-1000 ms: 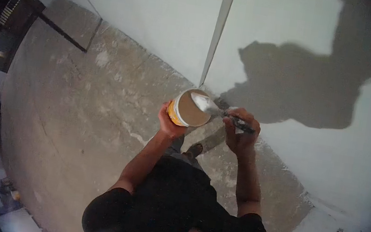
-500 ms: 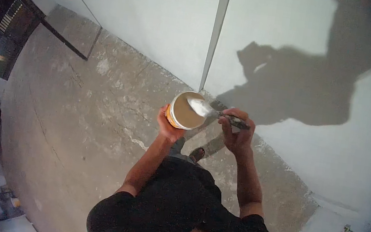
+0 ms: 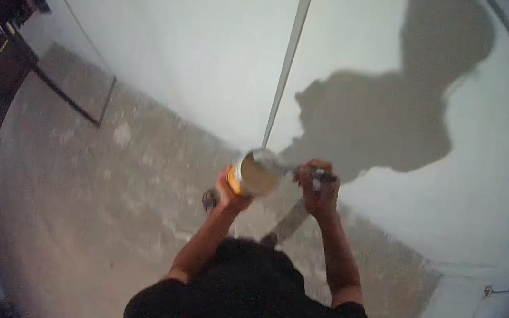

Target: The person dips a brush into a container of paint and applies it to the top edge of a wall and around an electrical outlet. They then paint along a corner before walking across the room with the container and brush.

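My left hand (image 3: 231,193) is wrapped round an orange and white tub (image 3: 236,180), tilted so its open mouth faces up and to the right. The inside of the tub looks beige. My right hand (image 3: 319,191) grips the dark handle of a brush-like tool (image 3: 289,168). Its pale, blurred head lies at the upper rim of the tub; whether it touches the rim I cannot tell.
A white wall (image 3: 206,41) with a grey vertical strip (image 3: 290,53) stands ahead, my shadow on its right part. Below lies a worn concrete floor (image 3: 87,194). A dark metal frame (image 3: 68,97) is at the left, a socket (image 3: 488,291) at the lower right.
The view has tilted up and shows more wall. The tool's head has moved from over the middle of the tub to its upper rim. One foot now shows left of the tub.
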Motion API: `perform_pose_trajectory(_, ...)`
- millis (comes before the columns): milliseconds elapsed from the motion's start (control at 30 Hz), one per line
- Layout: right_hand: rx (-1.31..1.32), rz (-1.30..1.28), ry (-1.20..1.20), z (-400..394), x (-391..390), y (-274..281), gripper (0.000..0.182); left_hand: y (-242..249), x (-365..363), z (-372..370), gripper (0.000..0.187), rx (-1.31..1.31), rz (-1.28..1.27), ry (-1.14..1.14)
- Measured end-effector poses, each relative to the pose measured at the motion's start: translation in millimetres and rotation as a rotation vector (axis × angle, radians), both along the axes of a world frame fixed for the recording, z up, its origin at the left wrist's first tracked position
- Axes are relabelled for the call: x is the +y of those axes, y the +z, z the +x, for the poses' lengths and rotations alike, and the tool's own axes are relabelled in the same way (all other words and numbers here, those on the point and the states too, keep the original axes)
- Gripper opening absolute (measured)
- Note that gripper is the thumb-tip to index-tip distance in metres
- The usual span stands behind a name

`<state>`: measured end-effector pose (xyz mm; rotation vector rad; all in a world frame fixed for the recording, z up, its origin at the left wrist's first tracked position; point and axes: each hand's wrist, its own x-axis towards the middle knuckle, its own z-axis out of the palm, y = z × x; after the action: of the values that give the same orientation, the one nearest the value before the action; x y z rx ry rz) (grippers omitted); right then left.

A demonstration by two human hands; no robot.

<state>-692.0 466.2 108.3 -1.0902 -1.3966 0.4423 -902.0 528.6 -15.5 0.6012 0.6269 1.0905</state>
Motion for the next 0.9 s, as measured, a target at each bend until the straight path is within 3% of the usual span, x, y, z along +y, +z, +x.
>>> perform_pose_trajectory(33,-0.026,0.059,-0.015,-4.7,7.7,5.0,0.010,1.4,6.8,-3.0,0.057,-0.030,-0.018,0.017)
perform_pose_trajectory(67,-0.083,0.023,-0.031,-9.5,9.3,9.5,0.009,-23.0,27.5,-3.9,0.060,-0.353,-0.301,-0.040)
perform_pose_trajectory(133,-0.143,0.017,-0.082,-19.4,16.4,20.0,0.009,-38.7,46.5,-4.3,0.071,-0.408,-0.461,0.120)
perform_pose_trajectory(167,-0.221,-0.015,-0.042,-27.8,19.1,23.3,0.009,-28.7,50.1,-15.5,0.071,-0.415,-0.428,0.089)
perform_pose_trajectory(200,-0.299,-0.055,-0.002,-38.2,21.9,25.9,0.008,-11.8,47.2,-31.4,0.072,-0.414,-0.233,-0.099)
perform_pose_trajectory(233,-0.303,-0.035,-0.023,-53.2,22.9,26.5,0.008,-3.3,44.1,-47.3,0.073,-0.405,-0.045,-0.281)
perform_pose_trajectory(267,-0.214,0.033,-0.053,-72.3,20.1,25.9,0.009,-7.9,42.4,-59.9,0.073,-0.402,-0.033,-0.306)
perform_pose_trajectory(300,-0.125,0.104,-0.080,-89.0,17.3,26.7,0.011,-14.4,41.9,-69.3,0.074,-0.439,-0.178,-0.278)
perform_pose_trajectory(333,-0.114,0.115,-0.102,-57.6,55.6,42.5,0.011,2.1,81.9,-35.6,0.075,-0.460,-0.329,-0.245)
perform_pose_trajectory(467,-0.179,0.018,-0.077,-61.4,109.0,74.3,0.013,25.4,138.9,-38.6,0.077,-0.499,-0.270,-0.342)
perform_pose_trajectory(533,-0.203,-0.018,-0.063,-63.4,131.8,79.0,0.014,36.0,160.9,-43.6,0.077,-0.414,-0.374,-0.303)
perform_pose_trajectory(633,-0.063,0.017,-0.126,-64.6,162.7,75.4,0.009,25.6,198.3,-46.3,0.076,-0.397,-0.383,-0.264)
perform_pose_trajectory(700,-0.164,-0.294,0.007,-55.4,171.0,98.9,0.011,25.1,208.9,-43.0,0.075,-0.428,-0.405,-0.280)
perform_pose_trajectory(800,-0.121,-0.056,-0.032,-30.1,186.8,129.7,0.013,38.9,214.3,-39.2,0.074,-0.432,-0.376,-0.276)
perform_pose_trajectory(833,-0.066,-0.094,-0.091,-21.9,187.3,155.7,0.011,42.3,213.1,-37.3,0.075,-0.414,-0.334,-0.264)
perform_pose_trajectory(867,-0.119,0.137,-0.085,-6.1,196.9,171.6,0.012,41.1,216.1,-33.1,0.075,-0.409,-0.323,-0.262)
perform_pose_trajectory(900,-0.122,0.189,-0.173,-0.9,198.7,201.4,0.015,37.1,216.9,-31.6,0.076,-0.483,-0.352,-0.270)
